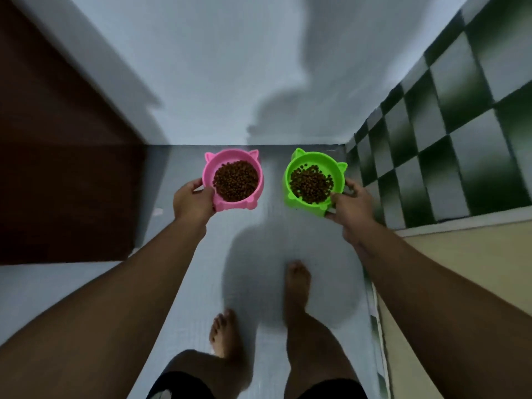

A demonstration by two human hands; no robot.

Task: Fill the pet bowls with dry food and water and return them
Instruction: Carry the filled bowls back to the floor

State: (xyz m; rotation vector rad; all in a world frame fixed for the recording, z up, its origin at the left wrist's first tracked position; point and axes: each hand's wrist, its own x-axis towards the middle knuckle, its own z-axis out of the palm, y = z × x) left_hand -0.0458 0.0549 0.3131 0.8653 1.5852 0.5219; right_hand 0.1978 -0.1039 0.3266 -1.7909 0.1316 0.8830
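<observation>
Far left: a dark brown door (57,168) stands against the pale wall (216,67).

My left hand (193,201) grips the near left edge of the pink bowl (208,169), with the thumb over the rim and the fingers curled underneath. The bowl has two small ears on its far rim. I hold it out in front of me, and it carries a heap of brown dry food (235,181).

Centre, below: my bare feet (298,279) are on the grey floor (259,226), the right one ahead of the left.

The green bowl (322,159) is level with the pink one and apart from it, and holds a similar heap of dry food (311,182). My right hand (349,207) grips its near right edge, thumb on the rim and fingers wrapped round the outside.

Far right: a wall of green and white checked tiles (446,139).
</observation>
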